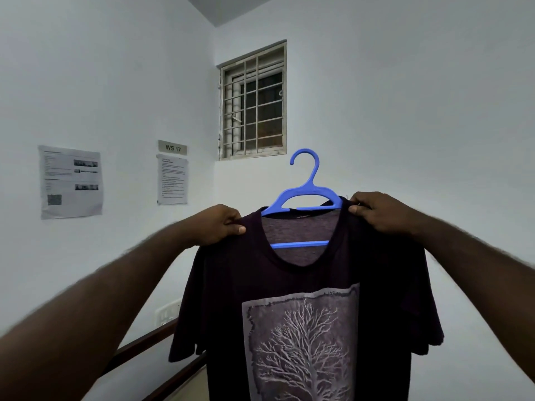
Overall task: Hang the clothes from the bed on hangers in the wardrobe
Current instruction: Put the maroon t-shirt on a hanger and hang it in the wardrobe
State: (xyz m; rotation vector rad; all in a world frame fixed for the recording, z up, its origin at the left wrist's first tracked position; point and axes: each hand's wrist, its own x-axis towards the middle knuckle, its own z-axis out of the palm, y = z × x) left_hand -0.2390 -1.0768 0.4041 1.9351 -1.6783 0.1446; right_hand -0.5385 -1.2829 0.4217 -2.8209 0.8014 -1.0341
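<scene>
Blue plastic hanger [304, 196] sits in the neck of a dark tree-print T-shirt [304, 314] held aloft below a barred window [254, 102], left hand [217, 225] and right hand [379, 212] each with its grip pinched on a shoulder. Hanger arms look only half-seated; letting go now could drop the T-shirt.

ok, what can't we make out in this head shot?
Head view:
The wardrobe: outside the frame.
Ends of the hanger: covered by the shoulders of the T-shirt, which the left hand and right hand grip.
Hem of the T-shirt: cut off by the bottom edge.
Text on the wall papers: too small to read.
</scene>
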